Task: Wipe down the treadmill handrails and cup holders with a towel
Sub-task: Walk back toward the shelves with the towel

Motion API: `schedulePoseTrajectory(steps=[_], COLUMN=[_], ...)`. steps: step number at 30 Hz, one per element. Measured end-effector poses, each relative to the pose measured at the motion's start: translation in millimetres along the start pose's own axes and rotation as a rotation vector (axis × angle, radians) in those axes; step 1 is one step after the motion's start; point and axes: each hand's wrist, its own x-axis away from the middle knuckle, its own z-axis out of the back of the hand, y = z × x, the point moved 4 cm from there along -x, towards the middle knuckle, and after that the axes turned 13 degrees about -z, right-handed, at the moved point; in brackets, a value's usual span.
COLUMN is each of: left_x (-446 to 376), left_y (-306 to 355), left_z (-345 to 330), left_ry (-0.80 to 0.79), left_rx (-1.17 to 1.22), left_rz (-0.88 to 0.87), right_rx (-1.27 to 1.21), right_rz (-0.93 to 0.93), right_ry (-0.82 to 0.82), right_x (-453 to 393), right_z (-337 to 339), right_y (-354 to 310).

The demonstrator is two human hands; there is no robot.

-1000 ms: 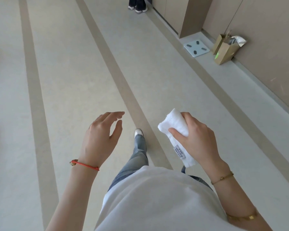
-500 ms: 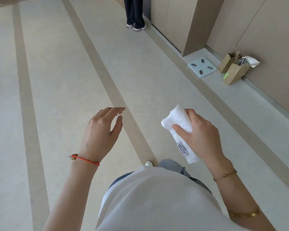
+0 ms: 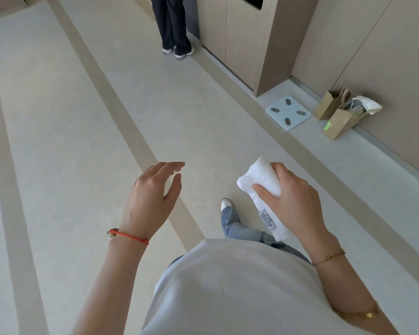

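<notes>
My right hand grips a folded white towel, thumb across its front and fingers curled round the far edge, so that one end sticks up past my knuckles and the other hangs below my palm; a small printed label is sewn near that lower end, its text too small to read. My left hand holds nothing — the fingers are loosely spread and slightly bent, thumb apart from them, palm turned toward the towel, the two hands well apart at about the same height in front of my waist. A red cord bracelet sits on my left wrist, a thin gold chain on the right, and a wider gold bangle further up that forearm. Below the hands I see my pale shirt, blue jeans and the toe of one light shoe set forward on the floor, which is pale with darker beige stripes running away from me. Ahead, another person's dark trousers and trainers stand beside a tan cabinet. To my right, along the wall, a light blue bathroom scale lies flat on the floor, and just beside it two brown paper bags lean near the wall — the nearer one has something white and crumpled poking from its top. No treadmill shows in this view.
</notes>
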Motion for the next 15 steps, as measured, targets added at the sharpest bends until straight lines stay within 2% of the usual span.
schedulePoseTrajectory(steps=[7, 15], left_x=[-164.2, -302.1], left_y=[-67.2, -136.0], left_z=[-24.0, -50.3], left_ry=[0.040, 0.030], left_rx=[0.032, 0.028], left_rz=[-0.016, 0.007], right_rx=[0.018, 0.024], right_rz=[0.023, 0.052], right_ry=[0.034, 0.007], right_x=[-174.3, -332.5], right_z=[18.6, 10.7], right_y=[-47.1, -97.2])
